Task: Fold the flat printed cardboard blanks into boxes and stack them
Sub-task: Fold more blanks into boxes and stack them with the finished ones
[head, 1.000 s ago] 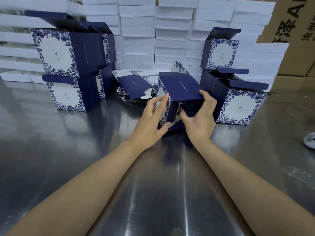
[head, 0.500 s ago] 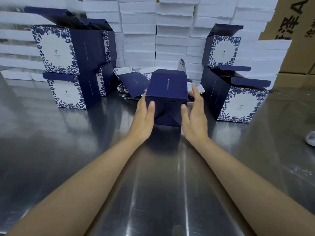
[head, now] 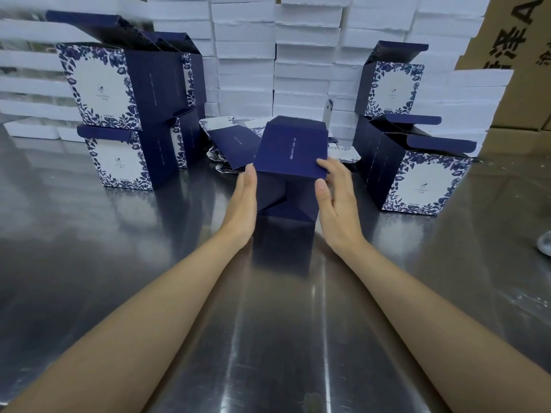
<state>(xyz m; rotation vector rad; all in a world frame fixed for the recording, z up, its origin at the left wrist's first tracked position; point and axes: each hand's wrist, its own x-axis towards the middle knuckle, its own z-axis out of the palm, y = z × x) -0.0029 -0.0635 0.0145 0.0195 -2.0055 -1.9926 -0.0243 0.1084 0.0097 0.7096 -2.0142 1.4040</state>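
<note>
White foam slabs (head: 301, 52) stacked behind steel table (head: 119, 263); brown cartons (head: 524, 70) right.

Navy box (head: 290, 150) between flat hands

Navy box (head: 290, 150); stacked boxes (head: 113, 156) white with blue, seemingly floral, borders; silver table (head: 89, 248).

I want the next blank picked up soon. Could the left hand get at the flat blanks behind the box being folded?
Probably yes: the left hand only presses the half-folded box with straight fingers, and the flat blanks lie just beyond its fingertips, nothing between.
</note>
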